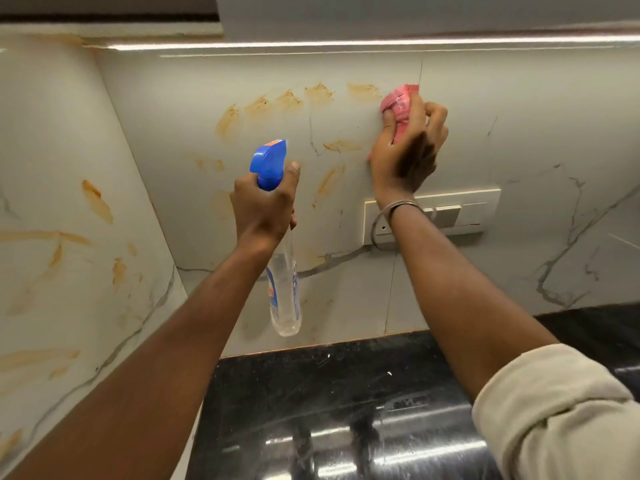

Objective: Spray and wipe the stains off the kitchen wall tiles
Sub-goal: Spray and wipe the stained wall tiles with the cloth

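My left hand grips the neck of a clear spray bottle with a blue trigger head, held upright and pointed at the back wall tiles. My right hand holds a bunched pink cloth pressed against the same wall, just right of a row of orange-brown stains. More orange smears mark the left side wall and the area below the row.
A white switch plate is set in the wall under my right wrist. A black glossy countertop runs along the bottom. An overhead cabinet with a light strip spans the top.
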